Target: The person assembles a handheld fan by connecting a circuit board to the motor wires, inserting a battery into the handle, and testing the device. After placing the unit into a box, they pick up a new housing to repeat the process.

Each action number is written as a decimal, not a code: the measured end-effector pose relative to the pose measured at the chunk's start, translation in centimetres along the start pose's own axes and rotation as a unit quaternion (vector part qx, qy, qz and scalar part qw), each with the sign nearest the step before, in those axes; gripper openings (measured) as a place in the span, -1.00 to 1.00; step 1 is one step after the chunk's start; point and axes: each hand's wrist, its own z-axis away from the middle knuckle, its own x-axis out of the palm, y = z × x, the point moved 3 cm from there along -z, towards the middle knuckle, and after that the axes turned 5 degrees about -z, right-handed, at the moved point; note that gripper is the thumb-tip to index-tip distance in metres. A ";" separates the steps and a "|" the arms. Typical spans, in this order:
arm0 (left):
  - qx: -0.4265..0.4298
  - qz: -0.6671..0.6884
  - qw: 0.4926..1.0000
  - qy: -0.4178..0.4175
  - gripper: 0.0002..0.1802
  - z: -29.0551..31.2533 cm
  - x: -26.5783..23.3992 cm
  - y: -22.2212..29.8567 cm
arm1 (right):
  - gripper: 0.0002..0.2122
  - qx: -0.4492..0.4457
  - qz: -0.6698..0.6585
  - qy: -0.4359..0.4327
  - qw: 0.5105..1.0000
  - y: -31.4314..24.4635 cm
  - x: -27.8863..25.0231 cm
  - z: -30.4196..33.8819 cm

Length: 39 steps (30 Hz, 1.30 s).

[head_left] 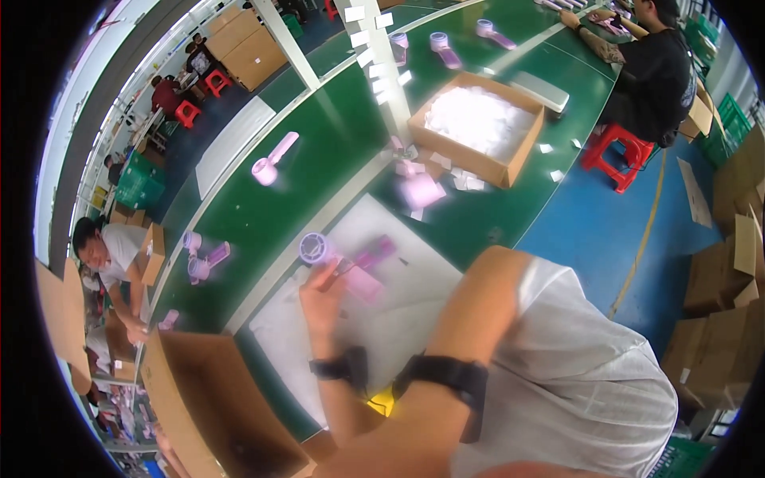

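My left hand (321, 299) is closed, fingers pinched, on what looks like a purple handheld fan (315, 248), with a round, spoked head and a pink-purple handle. Motion blurs its lower part. A magenta-purple strip (374, 252) shows beside the handle; I cannot tell whether it belongs to the same piece. Beneath both lies a white mat (398, 231). My right forearm (454, 342), banded in black, comes in from the right and crosses toward the lower edge. The fingers of my right hand are hidden. A yellow piece (382, 401) shows between the arms.
An open cardboard box (199, 398) stands at lower left; a shallow carton (522, 163) of white pieces sits ahead, right of a white post (374, 72). More purple fans (275, 162) lie along the green table (335, 143). Co-workers sit at far left and upper right.
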 end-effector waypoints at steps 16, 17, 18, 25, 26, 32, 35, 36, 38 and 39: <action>0.060 -0.038 0.997 -0.010 -0.58 0.8 0.0 -1.6 | -0.70 0.074 -0.091 -0.086 0.989 4.7 4.1 2.2; 0.066 -0.047 0.997 -0.001 -0.58 1.2 -0.3 -1.7 | -0.71 0.120 -0.087 -0.109 0.983 4.5 4.5 2.5; 0.073 -0.056 0.996 0.006 -0.58 1.5 -0.5 -1.8 | -0.71 0.165 -0.083 -0.132 0.974 4.5 4.8 2.8; 0.094 -0.062 0.993 0.030 -0.60 1.1 -0.5 -1.6 | -0.69 0.141 -0.185 -0.090 0.969 3.8 1.0 2.1; 0.097 -0.075 0.992 0.037 -0.61 1.4 -0.4 -1.6 | -0.67 0.160 -0.213 -0.082 0.960 3.8 0.3 1.9; 0.079 -0.002 0.996 0.035 -0.59 1.6 1.0 -1.3 | -0.82 0.406 0.277 0.054 0.869 3.4 -15.5 8.0; 0.080 0.020 0.996 0.036 -0.59 1.5 1.8 -0.1 | -0.56 0.439 0.584 -0.057 0.680 1.5 -20.6 15.7; 0.085 0.009 0.996 0.041 -0.59 1.6 2.0 0.1 | -0.56 0.444 0.572 -0.068 0.686 1.6 -20.8 16.8; 0.077 0.001 0.996 0.052 -0.59 1.7 2.0 -0.1 | -0.50 0.450 0.549 -0.099 0.697 2.0 -20.9 18.3; 0.088 -0.015 0.994 0.058 -0.58 1.9 1.9 0.0 | -0.46 0.454 0.539 -0.111 0.701 2.2 -21.0 18.8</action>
